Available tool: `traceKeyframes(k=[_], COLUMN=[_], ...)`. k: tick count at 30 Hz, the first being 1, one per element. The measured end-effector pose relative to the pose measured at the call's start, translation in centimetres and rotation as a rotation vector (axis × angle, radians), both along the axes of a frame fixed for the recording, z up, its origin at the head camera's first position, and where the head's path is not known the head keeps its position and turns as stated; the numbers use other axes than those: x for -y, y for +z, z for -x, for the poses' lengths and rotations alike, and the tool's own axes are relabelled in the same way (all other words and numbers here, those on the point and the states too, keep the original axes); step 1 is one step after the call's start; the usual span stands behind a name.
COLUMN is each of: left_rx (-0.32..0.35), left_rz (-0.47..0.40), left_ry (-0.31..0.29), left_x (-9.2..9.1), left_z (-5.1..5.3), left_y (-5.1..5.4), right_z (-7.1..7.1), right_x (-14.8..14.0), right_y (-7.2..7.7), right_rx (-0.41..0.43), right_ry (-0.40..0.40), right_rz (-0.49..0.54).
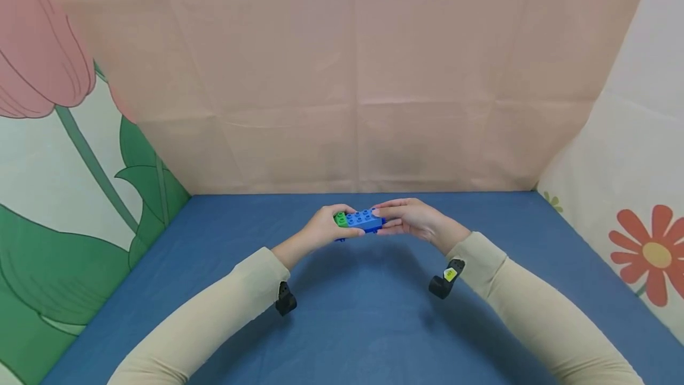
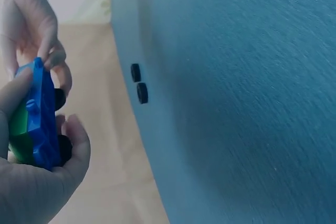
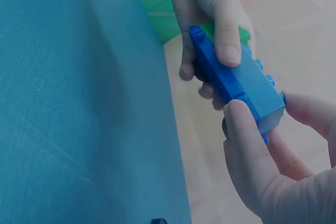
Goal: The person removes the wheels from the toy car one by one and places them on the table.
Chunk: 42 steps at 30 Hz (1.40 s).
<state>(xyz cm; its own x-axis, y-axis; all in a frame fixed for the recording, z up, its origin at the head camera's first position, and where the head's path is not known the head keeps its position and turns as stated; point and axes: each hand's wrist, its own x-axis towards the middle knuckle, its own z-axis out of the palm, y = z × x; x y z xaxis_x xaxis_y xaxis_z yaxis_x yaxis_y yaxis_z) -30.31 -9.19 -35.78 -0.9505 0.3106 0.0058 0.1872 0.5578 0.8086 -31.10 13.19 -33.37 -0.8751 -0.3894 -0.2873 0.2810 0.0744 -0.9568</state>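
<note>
A creased beige backdrop spans the far side, above a desk covered in blue. On the left stands a wall panel printed with a pink tulip and green leaves; on the right, a white wall panel shows a red flower with a yellow centre.

Two cream sleeves reach in over the desk. The left hand is closed round the green end of a toy car, its thumb lying along the side and its fingers curled beneath. The right hand is partly closed, pinching the opposite, blue end between thumb and fingers. A black wrist device hangs by each cuff, the right one carrying a yellow-green sticker.

The toy car is held between the hands, raised above the far part of the desk. It has a dark blue chassis, a lighter blue studded block on top, and beside that a smaller green block at the left hand. Black wheels show at the chassis. Two loose black wheels stand near each other on the desk, close to its far edge.
</note>
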Motion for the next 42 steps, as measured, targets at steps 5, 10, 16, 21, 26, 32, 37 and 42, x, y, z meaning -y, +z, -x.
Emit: traceKeyframes(k=[5,10,16,21,26,32,37,42], left_rx=[0.066,0.241,0.397,0.398,0.414,0.389,0.349,0.322], left_rz=[-0.197,-0.583,-0.751,-0.874,-0.985,-0.984,-0.938,-0.886], left_ry=[0.077,0.186,0.154,0.136,0.206,0.304,0.355,0.342], left_x=[0.1,0.0,-1.0,-2.5,-3.3,-3.7,-3.7,-3.2], left_z=[0.2,-0.2,-1.7,-2.2,-2.1,-1.7,-1.2,-1.1], left_y=[-0.1,-0.4,-1.2,-0.6,-0.1,-0.1,-0.1,0.1], right_z=[0.3,0.6,0.5,0.0,-0.6,-1.4,-2.0,-2.3], right_x=[-0.1,-0.4,-0.3,0.6,1.6,2.7,3.3,3.0], right_y=[0.2,0.7,0.6,0.4,0.2,-0.4,-0.6,-0.6], right_rx=[0.001,0.005,0.015,0.002,-0.039,-0.104,-0.139,-0.181], right_ry=[-0.040,-0.128,-0.200,-0.234,-0.248,-0.242,-0.237,-0.193], right_rz=[0.010,0.056,0.116,0.141,0.127,0.060,0.000,-0.044])
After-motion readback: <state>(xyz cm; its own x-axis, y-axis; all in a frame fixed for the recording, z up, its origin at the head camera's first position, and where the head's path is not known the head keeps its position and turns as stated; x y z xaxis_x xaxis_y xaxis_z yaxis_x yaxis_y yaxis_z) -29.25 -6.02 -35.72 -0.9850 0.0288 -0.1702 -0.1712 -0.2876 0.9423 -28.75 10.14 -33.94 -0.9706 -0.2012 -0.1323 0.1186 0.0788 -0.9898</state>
